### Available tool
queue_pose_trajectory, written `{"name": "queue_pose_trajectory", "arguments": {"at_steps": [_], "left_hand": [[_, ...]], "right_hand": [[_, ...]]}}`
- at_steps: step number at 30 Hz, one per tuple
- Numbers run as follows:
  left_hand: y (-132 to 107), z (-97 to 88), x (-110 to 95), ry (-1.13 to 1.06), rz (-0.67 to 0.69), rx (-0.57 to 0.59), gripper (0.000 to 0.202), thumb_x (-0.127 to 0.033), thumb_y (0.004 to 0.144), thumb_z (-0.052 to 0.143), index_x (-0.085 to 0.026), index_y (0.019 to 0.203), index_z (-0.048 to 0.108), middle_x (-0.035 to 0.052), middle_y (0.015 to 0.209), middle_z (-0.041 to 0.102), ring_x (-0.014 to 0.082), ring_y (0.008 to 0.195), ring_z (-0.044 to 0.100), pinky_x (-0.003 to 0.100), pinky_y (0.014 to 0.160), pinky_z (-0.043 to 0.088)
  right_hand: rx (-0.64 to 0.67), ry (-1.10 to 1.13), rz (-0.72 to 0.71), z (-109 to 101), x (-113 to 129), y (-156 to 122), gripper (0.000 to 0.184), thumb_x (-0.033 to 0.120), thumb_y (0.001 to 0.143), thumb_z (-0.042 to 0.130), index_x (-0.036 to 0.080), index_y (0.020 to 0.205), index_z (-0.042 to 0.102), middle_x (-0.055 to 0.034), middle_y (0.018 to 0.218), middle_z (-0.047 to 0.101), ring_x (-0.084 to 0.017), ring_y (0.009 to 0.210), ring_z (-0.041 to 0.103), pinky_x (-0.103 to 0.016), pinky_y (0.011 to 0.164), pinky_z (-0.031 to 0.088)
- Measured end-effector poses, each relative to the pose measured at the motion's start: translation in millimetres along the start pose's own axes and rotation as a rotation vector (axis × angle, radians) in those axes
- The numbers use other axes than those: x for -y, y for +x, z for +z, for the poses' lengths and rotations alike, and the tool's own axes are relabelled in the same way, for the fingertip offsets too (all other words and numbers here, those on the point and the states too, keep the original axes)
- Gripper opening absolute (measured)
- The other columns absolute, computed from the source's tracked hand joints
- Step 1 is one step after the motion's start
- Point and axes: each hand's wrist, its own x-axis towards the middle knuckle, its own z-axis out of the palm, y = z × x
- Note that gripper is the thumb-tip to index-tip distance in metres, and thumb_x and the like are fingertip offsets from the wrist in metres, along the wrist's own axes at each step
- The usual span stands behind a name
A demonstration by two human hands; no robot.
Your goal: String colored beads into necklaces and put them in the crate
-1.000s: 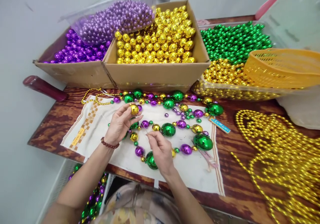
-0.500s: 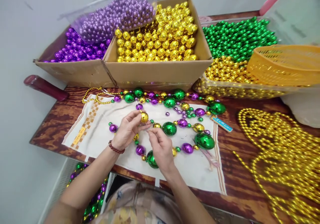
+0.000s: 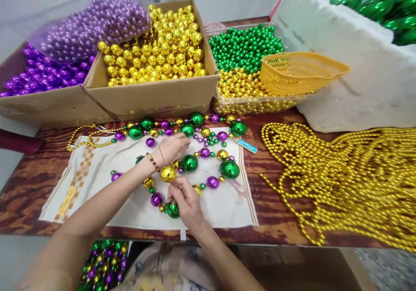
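at far left a dark red cylinder (image 3: 19, 143) lies at the surface (image 3: 32, 187). next come the purple beads (image 3: 48, 76) in a box, a clear bag (image 3: 97, 29) of paler ones resting over them, then a carton (image 3: 149, 98) of shiny gold ones. in front, the back strand (image 3: 135, 131) runs along the top of the white cloth (image 3: 224, 211).

the left hand (image 3: 172, 148) (a beaded bracelet on its wrist) reaches over the cloth, fingers bunched near the small beads (image 3: 212, 140); whether it has hold of anything i cannot tell. below it, the gold bead (image 3: 168, 173) sits above the cloth at the fingertips of the right hand (image 3: 186, 200), which is closed in a pinch on it. the front strand (image 3: 190, 163) curves around that hand.

farther right are a tub (image 3: 260, 105), a yellow basket (image 3: 276, 79) on it, gold strings (image 3: 357, 182) heaped on the surface, and a white foam box (image 3: 351, 79).
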Motion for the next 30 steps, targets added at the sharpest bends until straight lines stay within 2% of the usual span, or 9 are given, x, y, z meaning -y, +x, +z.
{"name": "queue_pose_trajectory", "arguments": {"at_steps": [4,8,11,18,21,23,25,28,30], "left_hand": [[25.8,30.0,0.0,0.207,0.167,0.104,0.007,-0.02,0.083,0.066,-0.022,0.076,0.069,0.0054,0.082,0.061,0.0179,0.08,0.062,0.024,0.076,0.045],[46.6,50.9,-5.3,0.752,0.38,0.307,0.019,-0.013,0.092,0.048,-0.018,0.089,0.067,0.0075,0.096,0.062,0.0139,0.07,0.059,0.024,0.06,0.039],[61.6,60.2,-7.1,1.096,0.457,0.428,0.027,-0.013,0.096,0.039,-0.017,0.103,0.065,0.0094,0.104,0.061,0.0146,0.074,0.062,0.024,0.054,0.036],[71.5,74.0,-8.0,1.17,0.45,0.403,0.03,-0.016,0.098,0.038,-0.015,0.104,0.067,0.0112,0.105,0.063,0.0182,0.08,0.067,0.027,0.05,0.036],[64.6,65.1,-11.8,1.032,0.412,0.332,0.028,-0.016,0.097,0.04,-0.015,0.109,0.066,0.0122,0.111,0.063,0.0199,0.083,0.067,0.029,0.056,0.042],[52.8,47.9,-13.7,0.797,0.363,0.218,0.023,-0.018,0.093,0.049,-0.015,0.109,0.066,0.0117,0.111,0.064,0.021,0.09,0.066,0.031,0.068,0.048],[33.4,21.7,-13.8,0.41,0.268,0.077,0.018,-0.021,0.088,0.058,-0.016,0.103,0.068,0.0093,0.105,0.067,0.02,0.091,0.065,0.031,0.077,0.051],[-7.9,-25.4,-11.8,-0.326,0.023,-0.123,0.021,-0.028,0.085,0.066,-0.016,0.102,0.069,0.0053,0.09,0.069,0.015,0.078,0.066,0.028,0.073,0.052],[-38.3,-52.6,-11.2,-0.691,-0.089,-0.228,0.027,-0.03,0.083,0.07,-0.016,0.106,0.07,0.0043,0.085,0.069,0.0128,0.075,0.067,0.027,0.074,0.053]], "right_hand": [[-0.003,-0.03,-0.034,-3.8,-4.2,-2.3,0.017,0.033,0.099,0.044,0.021,0.094,0.055,0.0016,0.068,0.062,-0.012,0.058,0.057,-0.023,0.056,0.045],[-0.058,-0.024,-0.051,-6.1,-9.2,-4.4,0.017,0.03,0.099,0.047,0.02,0.091,0.059,0.0005,0.068,0.066,-0.011,0.056,0.056,-0.023,0.056,0.045],[-0.092,-0.02,-0.074,-7.0,-11.2,-4.0,0.016,0.028,0.099,0.05,0.019,0.088,0.06,0.0,0.069,0.068,-0.011,0.058,0.059,-0.022,0.057,0.047],[-0.091,-0.037,-0.093,-7.0,-13.0,-3.9,0.014,0.026,0.098,0.052,0.02,0.09,0.062,-0.0004,0.071,0.07,-0.011,0.057,0.06,-0.02,0.055,0.048],[-0.111,-0.056,-0.09,-6.8,-13.2,-3.5,0.015,0.026,0.098,0.054,0.02,0.086,0.062,-0.0009,0.071,0.071,-0.011,0.058,0.061,-0.021,0.055,0.049],[-0.124,-0.069,-0.099,-7.4,-11.1,-1.8,0.015,0.026,0.097,0.055,0.019,0.086,0.063,-0.0008,0.07,0.071,-0.012,0.058,0.061,-0.021,0.056,0.05],[-0.13,-0.078,-0.11,-8.1,-7.2,1.6,0.014,0.026,0.096,0.056,0.019,0.088,0.065,-0.0005,0.07,0.07,-0.011,0.057,0.061,-0.021,0.056,0.05],[-0.129,-0.093,-0.13,-8.1,0.4,9.8,0.013,0.025,0.095,0.058,0.019,0.088,0.067,0.0,0.069,0.069,-0.011,0.056,0.06,-0.02,0.054,0.048],[-0.127,-0.107,-0.137,-6.7,5.2,16.1,0.011,0.024,0.094,0.059,0.02,0.088,0.068,0.0011,0.066,0.067,-0.01,0.054,0.058,-0.019,0.051,0.046]]}}
